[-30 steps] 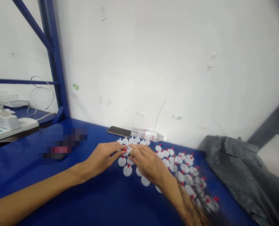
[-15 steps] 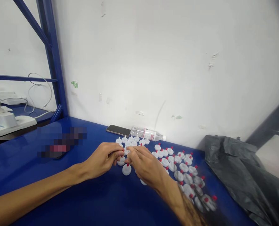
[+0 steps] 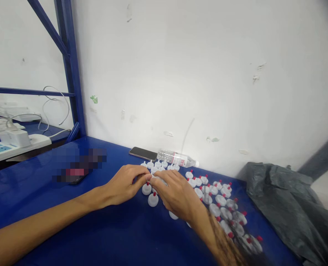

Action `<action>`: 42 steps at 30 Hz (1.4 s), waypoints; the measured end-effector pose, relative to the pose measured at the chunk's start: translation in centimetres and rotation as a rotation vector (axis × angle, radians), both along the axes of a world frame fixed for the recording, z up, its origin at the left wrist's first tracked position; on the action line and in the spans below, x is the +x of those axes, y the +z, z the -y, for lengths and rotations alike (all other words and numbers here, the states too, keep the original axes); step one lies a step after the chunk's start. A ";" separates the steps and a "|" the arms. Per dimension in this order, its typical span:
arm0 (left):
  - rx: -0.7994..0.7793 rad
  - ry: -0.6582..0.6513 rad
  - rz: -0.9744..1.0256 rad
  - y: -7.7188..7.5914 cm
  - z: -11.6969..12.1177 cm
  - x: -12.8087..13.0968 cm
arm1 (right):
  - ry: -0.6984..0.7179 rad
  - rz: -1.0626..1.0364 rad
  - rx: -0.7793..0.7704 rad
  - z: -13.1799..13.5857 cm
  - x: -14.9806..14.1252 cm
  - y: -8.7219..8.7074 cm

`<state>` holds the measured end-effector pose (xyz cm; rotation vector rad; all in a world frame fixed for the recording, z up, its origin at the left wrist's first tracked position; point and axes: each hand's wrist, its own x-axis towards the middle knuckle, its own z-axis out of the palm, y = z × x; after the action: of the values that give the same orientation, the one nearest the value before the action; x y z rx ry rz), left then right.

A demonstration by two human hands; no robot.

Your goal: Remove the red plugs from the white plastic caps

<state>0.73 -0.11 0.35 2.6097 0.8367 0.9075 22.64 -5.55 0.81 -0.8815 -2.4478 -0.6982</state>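
Observation:
Several white round spouted caps stand on the blue table [image 3: 92, 236]; many carry small red tips. My left hand [image 3: 127, 184] is closed in a pinch, thumb against fingers, just above a red-tipped spouted cap [image 3: 146, 189]. My right hand [image 3: 177, 190] meets it from the right, with fingers bent together and fingertips touching or nearly touching the left ones. Whatever lies between the fingertips is hidden. Nearer me sits another red-tipped spouted cap [image 3: 153, 200]. Behind the hands are spouted caps without red tips [image 3: 150, 164].
A phone [image 3: 143, 153] and a clear plastic bottle [image 3: 177, 158] lie along the wall. More red-tipped caps [image 3: 220, 200] spread to the right, beside a dark grey plastic bag [image 3: 280, 199]. At left are a blurred-out dark object [image 3: 80, 170] and a power strip [image 3: 39, 142].
The view has shifted slightly, so the scene sits farther right. My hands have drawn closer together at the fingertips, and the red bit seen at my left fingertips is now hidden.

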 end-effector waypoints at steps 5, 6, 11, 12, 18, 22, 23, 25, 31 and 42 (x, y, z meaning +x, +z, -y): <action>0.215 0.295 -0.230 0.5 -1.0 -0.7 | -0.288 -0.133 -0.064 -1.1 2.3 0.0; 0.226 0.346 -0.307 0.5 -1.1 -0.8 | -0.358 -0.177 -0.096 -1.5 2.9 0.0; 0.202 0.463 -0.543 -0.4 -1.4 -0.9 | -0.539 -0.266 -0.228 -2.9 5.6 -0.5; 0.199 0.466 -0.553 -0.6 -1.5 -0.9 | -0.544 -0.252 -0.250 -3.1 6.0 -0.6; 0.165 0.470 -0.566 -1.3 -1.7 -0.9 | -0.549 -0.166 -0.411 -3.0 6.7 -1.2; 0.118 0.459 -0.597 -1.0 -1.8 -0.8 | -0.567 -0.148 -0.456 -2.8 6.6 -0.8; 0.110 0.458 -0.600 -1.0 -1.7 -0.8 | -0.576 -0.150 -0.455 -2.9 6.6 -0.6; 0.097 0.455 -0.602 -1.0 -1.7 -0.8 | -0.586 -0.153 -0.453 -3.4 6.6 -0.2; 0.105 0.407 -0.536 -1.5 -1.3 -0.6 | -0.552 -0.131 -0.463 -5.9 5.9 -0.4; -0.019 0.340 -0.257 -1.0 -1.6 -0.5 | -0.445 -0.322 -0.170 -3.2 6.4 1.0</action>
<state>0.27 1.48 -0.67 2.6490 1.3809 0.6390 29.09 -2.31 1.78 -1.5056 -2.0617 -0.4475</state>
